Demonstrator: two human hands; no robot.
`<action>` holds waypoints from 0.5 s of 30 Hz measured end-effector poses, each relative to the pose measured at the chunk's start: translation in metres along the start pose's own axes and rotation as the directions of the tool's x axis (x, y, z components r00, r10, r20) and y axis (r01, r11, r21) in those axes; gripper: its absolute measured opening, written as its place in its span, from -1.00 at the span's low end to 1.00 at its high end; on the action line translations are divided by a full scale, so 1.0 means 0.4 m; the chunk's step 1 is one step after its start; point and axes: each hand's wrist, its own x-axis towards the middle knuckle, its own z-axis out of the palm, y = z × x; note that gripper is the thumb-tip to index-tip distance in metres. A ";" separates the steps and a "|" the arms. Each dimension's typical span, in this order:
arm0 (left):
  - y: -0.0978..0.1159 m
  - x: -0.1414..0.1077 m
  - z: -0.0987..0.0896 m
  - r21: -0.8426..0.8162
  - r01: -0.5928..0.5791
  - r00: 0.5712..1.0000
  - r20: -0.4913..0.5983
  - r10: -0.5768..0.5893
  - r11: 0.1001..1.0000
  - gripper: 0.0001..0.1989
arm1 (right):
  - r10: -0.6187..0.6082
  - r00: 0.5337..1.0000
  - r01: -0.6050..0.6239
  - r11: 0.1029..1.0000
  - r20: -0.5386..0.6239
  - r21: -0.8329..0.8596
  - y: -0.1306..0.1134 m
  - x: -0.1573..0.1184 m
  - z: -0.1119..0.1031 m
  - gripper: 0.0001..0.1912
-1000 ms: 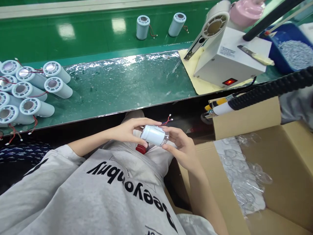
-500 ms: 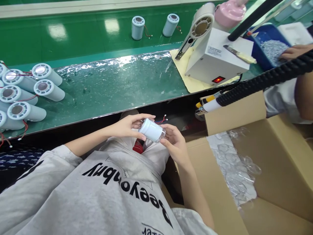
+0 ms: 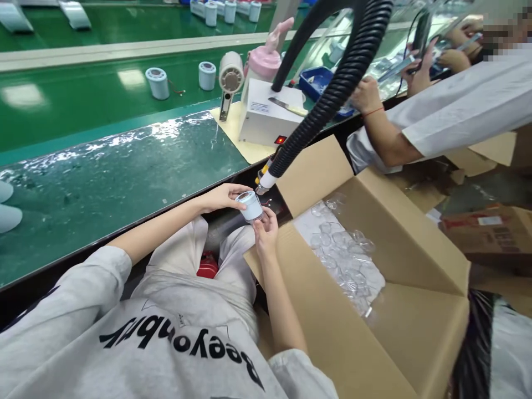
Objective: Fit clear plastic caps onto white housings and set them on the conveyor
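Head view: both my arms reach forward, and my hands meet just off the near edge of the green bench (image 3: 178,166).
Left arm: the forearm runs forward and to the right, and the left hand (image 3: 221,198) comes in from the side, fingers across the far side of the upper end, thumb nearer me.
Right arm: the forearm rises steeply from the sleeve, and the right hand (image 3: 267,228) curls around the lower end with its thumb toward me.
Grip: both hands are closed on the same blue cylinder (image 3: 251,207).
Cylinder: held in the air, tilted, ringed end up; thin wires (image 3: 267,204) stick out on its right.
Hose: its nozzle (image 3: 266,182) hangs just beyond the cylinder; I cannot tell whether they touch.
Box: an open cardboard box (image 3: 311,293) stands right of my right forearm.
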 end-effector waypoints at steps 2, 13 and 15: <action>0.004 0.025 0.006 0.015 0.002 1.000 0.002 -0.002 1.000 -0.23 | 0.001 1.000 -0.001 1.000 -0.005 0.009 0.002 0.021 -0.014 -0.28; 0.032 -0.058 -0.010 0.073 0.050 0.999 -0.019 -0.049 0.996 -0.28 | 0.035 0.987 -0.027 0.998 0.154 -0.055 -0.055 0.023 -0.009 -0.32; 0.038 -0.102 -0.009 0.070 0.066 0.998 -0.015 -0.066 0.995 -0.29 | 0.044 0.980 -0.031 0.997 0.194 -0.073 -0.079 -0.001 0.005 -0.36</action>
